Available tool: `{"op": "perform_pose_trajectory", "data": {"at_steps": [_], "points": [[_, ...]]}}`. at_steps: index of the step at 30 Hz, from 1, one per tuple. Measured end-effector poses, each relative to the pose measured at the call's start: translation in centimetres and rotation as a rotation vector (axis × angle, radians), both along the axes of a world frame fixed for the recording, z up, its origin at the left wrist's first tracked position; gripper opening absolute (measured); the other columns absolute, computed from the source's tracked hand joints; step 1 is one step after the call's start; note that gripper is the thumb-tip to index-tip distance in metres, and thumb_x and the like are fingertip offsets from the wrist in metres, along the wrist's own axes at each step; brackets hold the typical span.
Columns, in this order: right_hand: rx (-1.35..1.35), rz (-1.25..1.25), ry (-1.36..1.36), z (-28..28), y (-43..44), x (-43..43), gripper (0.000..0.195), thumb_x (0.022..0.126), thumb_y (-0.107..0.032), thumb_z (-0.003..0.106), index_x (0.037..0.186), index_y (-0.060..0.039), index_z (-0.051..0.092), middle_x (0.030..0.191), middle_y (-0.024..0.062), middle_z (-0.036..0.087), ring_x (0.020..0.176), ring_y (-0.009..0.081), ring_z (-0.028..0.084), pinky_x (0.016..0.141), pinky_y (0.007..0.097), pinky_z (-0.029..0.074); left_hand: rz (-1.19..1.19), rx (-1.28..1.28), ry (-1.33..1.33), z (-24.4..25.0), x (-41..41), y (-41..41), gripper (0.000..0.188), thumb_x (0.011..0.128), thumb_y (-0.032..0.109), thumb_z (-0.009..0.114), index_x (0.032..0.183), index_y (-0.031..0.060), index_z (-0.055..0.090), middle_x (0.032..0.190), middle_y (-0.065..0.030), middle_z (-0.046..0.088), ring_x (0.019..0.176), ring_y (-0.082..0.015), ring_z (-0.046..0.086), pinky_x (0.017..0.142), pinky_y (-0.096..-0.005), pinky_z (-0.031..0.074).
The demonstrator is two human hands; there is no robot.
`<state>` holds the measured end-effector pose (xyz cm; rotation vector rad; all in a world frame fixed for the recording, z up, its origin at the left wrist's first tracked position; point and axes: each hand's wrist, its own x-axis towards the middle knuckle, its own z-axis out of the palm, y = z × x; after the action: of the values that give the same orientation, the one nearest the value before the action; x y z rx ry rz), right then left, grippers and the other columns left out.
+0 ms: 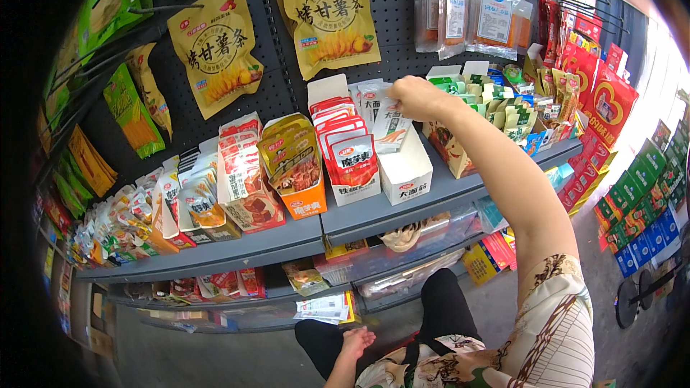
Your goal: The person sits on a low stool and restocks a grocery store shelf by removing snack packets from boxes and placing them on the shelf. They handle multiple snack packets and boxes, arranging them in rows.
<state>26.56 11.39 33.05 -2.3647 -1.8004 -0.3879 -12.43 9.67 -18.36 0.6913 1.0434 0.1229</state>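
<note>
My right hand [415, 98] reaches out over the shelf, its fingers closed at the top of a white snack packet [389, 128]. That packet leans in an open white display box [412, 172], whose front part shows bare card inside. Behind it, more white packets [366, 98] stand at the back of the box. Directly left is a box of red-and-white snack pouches [351, 159], packed in a leaning row. My left hand [358, 340] hangs low over my lap, its fingers loosely extended and nothing visible in it.
More snack boxes, among them an orange one [306, 206], line the grey shelf [356, 221] leftward. A box of green-topped packets [458, 145] stands right. Yellow bags [331, 16] hang from hooks above. Lower shelves hold clear plastic bins [415, 248]; stacked red cartons [593, 153] stand at right.
</note>
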Motion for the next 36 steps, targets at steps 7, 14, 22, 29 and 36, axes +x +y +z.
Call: {"op": "perform_pose_trajectory", "data": {"at_steps": [7,14,22,29,36], "points": [[-0.042,0.015,0.038,-0.2,3.7,-0.2,0.019,0.073,-0.008,0.066,0.091,-0.0012,0.063,0.094,0.0189,0.061,0.094,0.0340,0.057,0.079,0.0403,0.046,0.032,-0.006,0.009,0.9,0.3,0.0,0.017,0.085,0.015,0.059,0.088,-0.0006,0.053,0.077,-0.0149,0.062,0.065,-0.0235,0.062,0.057,-0.0340,0.051],[0.084,0.039,-0.085,-2.4,6.4,1.6,0.022,0.073,-0.011,0.064,0.096,-0.0078,0.064,0.092,0.0164,0.063,0.091,0.0332,0.059,0.080,0.0395,0.047,0.040,0.001,-0.009,0.8,0.7,0.1,0.018,0.085,0.015,0.059,0.090,-0.0016,0.053,0.077,-0.0155,0.062,0.065,-0.0239,0.063,0.059,-0.0341,0.052],[0.337,0.112,-0.402,-4.4,7.1,4.5,0.017,0.070,-0.012,0.061,0.080,0.0010,0.057,0.082,0.0181,0.063,0.075,0.0351,0.061,0.069,0.0445,0.049,0.020,0.045,-0.046,0.9,0.5,0.3,0.023,0.088,0.019,0.053,0.075,-0.0001,0.055,0.065,-0.0141,0.060,0.051,-0.0199,0.057,0.044,-0.0296,0.046],[0.627,0.434,0.072,-4.9,-3.1,-4.1,0.027,0.086,-0.009,0.056,0.111,0.0010,0.055,0.105,0.0115,0.063,0.093,0.0164,0.060,0.082,0.0274,0.046,0.342,-0.079,-0.048,1.8,-1.7,0.5,0.021,0.086,0.019,0.056,0.087,-0.0024,0.054,0.078,-0.0153,0.061,0.065,-0.0265,0.063,0.056,-0.0350,0.053],[0.184,0.174,0.673,-23.9,-14.6,-11.3,0.018,0.078,-0.006,0.062,0.095,-0.0032,0.059,0.085,0.0095,0.064,0.076,0.0181,0.062,0.069,0.0296,0.049,0.550,-0.281,-0.045,1.2,1.0,3.4,0.031,0.091,0.020,0.048,0.110,-0.0029,0.041,0.096,-0.0220,0.052,0.082,-0.0342,0.058,0.067,-0.0394,0.050]]}}
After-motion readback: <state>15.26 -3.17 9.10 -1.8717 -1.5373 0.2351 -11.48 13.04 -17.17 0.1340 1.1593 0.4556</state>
